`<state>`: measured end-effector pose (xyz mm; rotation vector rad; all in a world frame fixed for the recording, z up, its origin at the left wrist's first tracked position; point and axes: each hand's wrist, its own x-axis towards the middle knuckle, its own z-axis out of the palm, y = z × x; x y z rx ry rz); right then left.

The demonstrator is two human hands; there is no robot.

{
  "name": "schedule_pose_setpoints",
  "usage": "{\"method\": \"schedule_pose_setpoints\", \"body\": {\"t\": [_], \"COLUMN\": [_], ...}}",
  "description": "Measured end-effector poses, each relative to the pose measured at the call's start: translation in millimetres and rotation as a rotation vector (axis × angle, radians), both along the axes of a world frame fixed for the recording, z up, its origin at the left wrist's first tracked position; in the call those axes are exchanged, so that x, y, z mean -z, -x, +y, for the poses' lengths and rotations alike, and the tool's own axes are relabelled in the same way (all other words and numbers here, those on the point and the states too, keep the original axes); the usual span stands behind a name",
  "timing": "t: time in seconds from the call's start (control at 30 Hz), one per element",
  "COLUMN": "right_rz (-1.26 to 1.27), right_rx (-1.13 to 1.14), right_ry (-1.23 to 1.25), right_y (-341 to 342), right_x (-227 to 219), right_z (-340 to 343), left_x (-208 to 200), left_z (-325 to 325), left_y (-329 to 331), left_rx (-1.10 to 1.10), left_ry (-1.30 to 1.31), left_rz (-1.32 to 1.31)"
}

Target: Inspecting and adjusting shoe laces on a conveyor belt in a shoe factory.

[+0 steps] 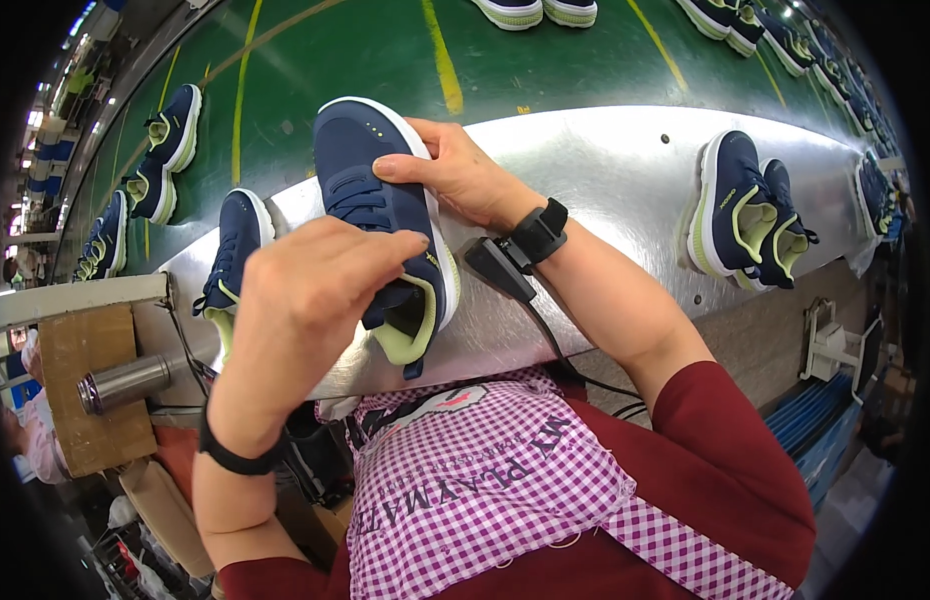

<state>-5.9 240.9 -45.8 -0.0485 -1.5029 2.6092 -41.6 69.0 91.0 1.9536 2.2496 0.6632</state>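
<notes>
A navy sneaker [370, 150] with a pale green lining and a white sole is held over the metal ledge, toe pointing away from me. My right hand [455, 175] grips its front part from the right side, thumb lying on the upper. Over the laces and the collar opening, my left hand [310, 290] is curled, with one digit stretched toward the shoe's right side. What its other fingers pinch, if anything, is hidden by the back of the hand. Just left of it stands a matching sneaker [240, 235], partly covered by that hand.
On the metal ledge [585, 150], a pair of navy sneakers [730, 205] stands to the right. The green conveyor belt [335, 45] beyond carries more pairs. A steel flask [125, 385] and a cardboard sheet [95, 400] are at the left. A cable [555, 345] hangs from my right wrist.
</notes>
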Motion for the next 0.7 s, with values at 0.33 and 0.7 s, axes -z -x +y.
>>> {"method": "schedule_pose_setpoints", "body": {"t": [0.33, 0.7], "right_rz": [-0.041, -0.003], "right_rx": [0.022, 0.0], "right_ry": [-0.033, -0.065], "right_y": [-2, 1], "right_x": [-5, -4], "right_z": [0, -1], "left_x": [-29, 16], "left_z": [32, -2], "left_y": [5, -6], "left_rx": [0.37, 0.247], "left_ry": [0.44, -0.116], "left_rz": [0.482, 0.586]}}
